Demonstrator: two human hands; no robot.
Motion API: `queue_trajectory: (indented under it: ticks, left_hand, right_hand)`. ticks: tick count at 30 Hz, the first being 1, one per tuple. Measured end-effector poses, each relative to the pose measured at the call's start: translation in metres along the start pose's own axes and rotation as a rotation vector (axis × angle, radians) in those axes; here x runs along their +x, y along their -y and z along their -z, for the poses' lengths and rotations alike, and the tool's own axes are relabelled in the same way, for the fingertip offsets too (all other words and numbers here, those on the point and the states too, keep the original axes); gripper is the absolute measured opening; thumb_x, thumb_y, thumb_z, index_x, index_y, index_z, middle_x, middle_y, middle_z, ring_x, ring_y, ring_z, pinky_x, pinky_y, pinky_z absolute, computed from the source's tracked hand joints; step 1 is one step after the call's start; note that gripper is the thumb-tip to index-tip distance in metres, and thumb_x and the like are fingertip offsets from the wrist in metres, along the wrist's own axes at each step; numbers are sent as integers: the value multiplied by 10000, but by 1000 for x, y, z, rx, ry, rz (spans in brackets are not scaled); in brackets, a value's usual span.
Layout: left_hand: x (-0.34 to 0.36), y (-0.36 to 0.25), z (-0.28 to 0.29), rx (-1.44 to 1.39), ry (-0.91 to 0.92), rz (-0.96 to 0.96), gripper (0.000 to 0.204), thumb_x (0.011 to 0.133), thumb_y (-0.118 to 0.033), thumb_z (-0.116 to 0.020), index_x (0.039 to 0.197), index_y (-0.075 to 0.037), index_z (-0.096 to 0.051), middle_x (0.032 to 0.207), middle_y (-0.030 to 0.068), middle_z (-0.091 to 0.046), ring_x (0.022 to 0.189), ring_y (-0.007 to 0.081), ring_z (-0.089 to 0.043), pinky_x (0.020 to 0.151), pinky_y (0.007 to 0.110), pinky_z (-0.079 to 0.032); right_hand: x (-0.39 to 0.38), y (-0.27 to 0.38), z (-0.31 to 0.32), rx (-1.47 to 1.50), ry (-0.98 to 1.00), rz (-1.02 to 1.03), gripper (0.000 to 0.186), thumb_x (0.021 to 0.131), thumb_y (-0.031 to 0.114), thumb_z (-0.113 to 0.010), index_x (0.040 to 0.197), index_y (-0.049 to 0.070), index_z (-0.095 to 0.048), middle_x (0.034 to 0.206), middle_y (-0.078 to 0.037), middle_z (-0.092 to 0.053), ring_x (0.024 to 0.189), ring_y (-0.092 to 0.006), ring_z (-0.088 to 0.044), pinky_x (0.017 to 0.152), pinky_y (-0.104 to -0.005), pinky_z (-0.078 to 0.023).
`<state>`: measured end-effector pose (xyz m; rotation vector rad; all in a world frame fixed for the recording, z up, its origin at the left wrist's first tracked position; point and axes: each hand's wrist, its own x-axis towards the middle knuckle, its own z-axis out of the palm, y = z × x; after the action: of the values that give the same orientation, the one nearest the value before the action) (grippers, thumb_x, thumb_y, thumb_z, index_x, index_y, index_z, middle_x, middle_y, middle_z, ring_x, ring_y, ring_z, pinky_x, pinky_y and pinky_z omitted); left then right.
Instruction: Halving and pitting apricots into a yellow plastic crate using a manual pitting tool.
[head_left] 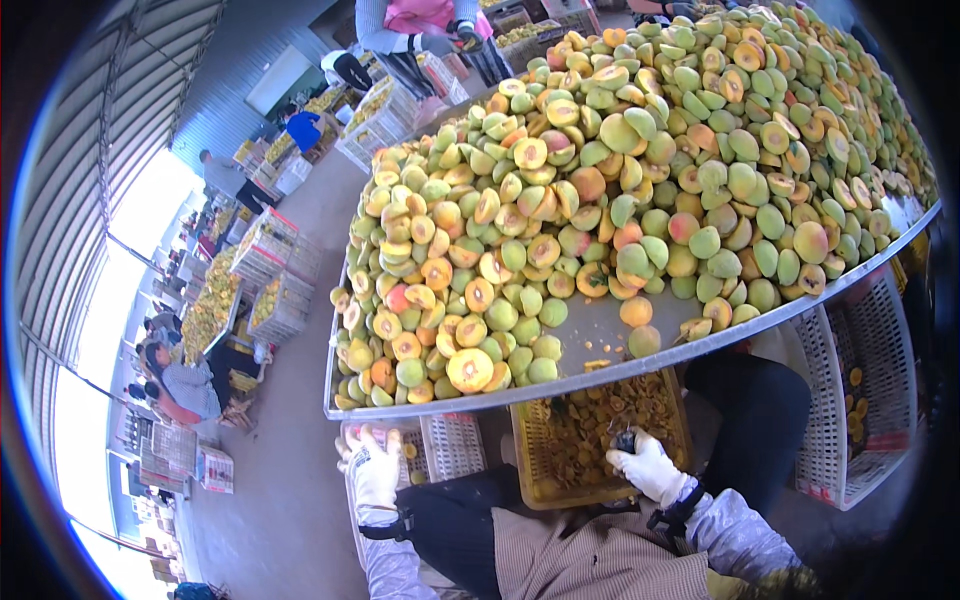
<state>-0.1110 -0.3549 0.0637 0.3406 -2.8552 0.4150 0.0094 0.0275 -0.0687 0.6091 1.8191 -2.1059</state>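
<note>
A large heap of halved peaches (560, 200), green, yellow and orange, covers the metal-edged table (600, 335) in front of me. My left hand (376, 472), in a white glove, is over a white plastic crate (455, 440) at the table's near left; its fingers are spread and nothing shows in them. My right hand (650, 467), also gloved, is closed around a small tool with a dark end (626, 440); its exact kind is unclear. Below that hand, a yellow basket (535, 490) between my legs holds brown pits and scraps.
Another white crate (835, 440) with a few fruit pieces stands at right. Across the table is a person (420, 30) in gloves. Stacked crates (275, 260), further fruit tables (210, 305) and a seated person (190, 385) are at left. The table's rim runs just beyond my hands.
</note>
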Motion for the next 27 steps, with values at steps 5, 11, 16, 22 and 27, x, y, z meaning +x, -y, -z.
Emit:
queue_trajectory:
  ticks: [5, 11, 16, 22, 27]
  left_hand:
    - [91, -94, 8, -705, -175, -538, 396, 959, -213, -593, 1305, -28, -541, 1294, 212, -566, 1266, 402, -486, 1089, 487, -378]
    - [157, -211, -10, -315, -191, -775, 505, 862, -224, -645, 1325, -46, -550, 1240, 172, -594, 1181, 393, -515, 963, 496, -432]
    - [155, -226, 27, -52, 74, -736, 597, 802, -305, -710, 1316, -56, -540, 1183, 175, -584, 1220, 451, -482, 919, 536, -414]
    - [111, -202, 14, -952, 4, -484, 358, 871, -206, -669, 1139, -24, -516, 1035, 160, -644, 798, 252, -653, 704, 354, -537]
    - [-16, -208, 34, -2184, 994, 44, 522, 941, -344, -644, 1347, -47, -509, 1149, 168, -664, 869, 262, -675, 727, 364, -563]
  right_hand:
    - [-2, -4, 0, -294, 2, 58, 407, 869, 298, -713, 1110, -10, -595, 840, -174, -686, 791, -311, -683, 719, -401, -531]
    - [6, 0, -2, -426, 60, 56, 490, 870, 366, -697, 1111, -39, -563, 912, -279, -684, 917, -459, -665, 795, -487, -523]
    - [13, -7, 0, -418, -32, 145, 544, 878, 365, -689, 1192, -51, -535, 919, -275, -685, 908, -463, -662, 785, -492, -525]
    - [-2, 27, -2, -282, -53, 273, 413, 961, 312, -623, 1249, 30, -532, 935, -229, -686, 883, -423, -673, 762, -456, -532]
    - [-11, 36, 4, -310, -51, 359, 413, 1000, 351, -577, 1197, -8, -521, 875, -217, -671, 808, -408, -668, 707, -438, -526]
